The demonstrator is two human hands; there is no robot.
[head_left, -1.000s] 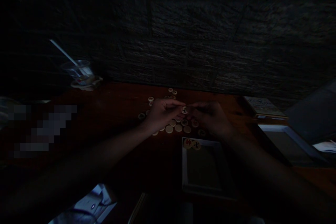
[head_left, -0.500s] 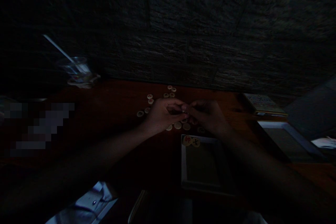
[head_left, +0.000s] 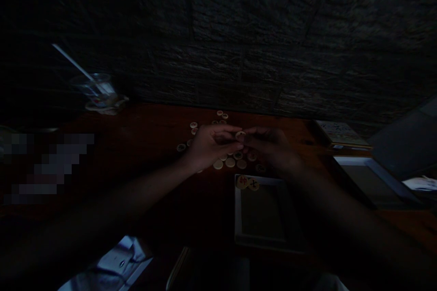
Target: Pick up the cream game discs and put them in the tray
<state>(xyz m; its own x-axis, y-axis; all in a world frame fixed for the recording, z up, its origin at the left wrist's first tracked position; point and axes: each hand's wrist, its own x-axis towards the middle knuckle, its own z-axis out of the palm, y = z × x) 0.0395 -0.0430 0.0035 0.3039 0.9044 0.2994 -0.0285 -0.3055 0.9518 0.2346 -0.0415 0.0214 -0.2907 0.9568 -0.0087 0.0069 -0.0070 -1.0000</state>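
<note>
The scene is very dim. My left hand (head_left: 208,145) and my right hand (head_left: 269,148) meet fingertip to fingertip above a scatter of round pale game pieces (head_left: 230,163) on a dark wooden table (head_left: 143,145). Both hands pinch one pale disc (head_left: 240,135) between them. Just in front of the hands lies a shallow white-rimmed tray (head_left: 238,213). In its far left corner sit two discs, one with a red character (head_left: 242,181) and one with a black one (head_left: 253,184).
A clear plastic cup with a straw (head_left: 97,91) stands at the far left by the dark stone wall. A flat printed box (head_left: 341,134) and a second white-rimmed tray (head_left: 372,182) lie at the right. More discs (head_left: 220,116) lie near the wall.
The hands stayed together over the pieces. The pinched disc has turned and risen a little, now showing its pale edge between the fingertips. The view shifted slightly.
</note>
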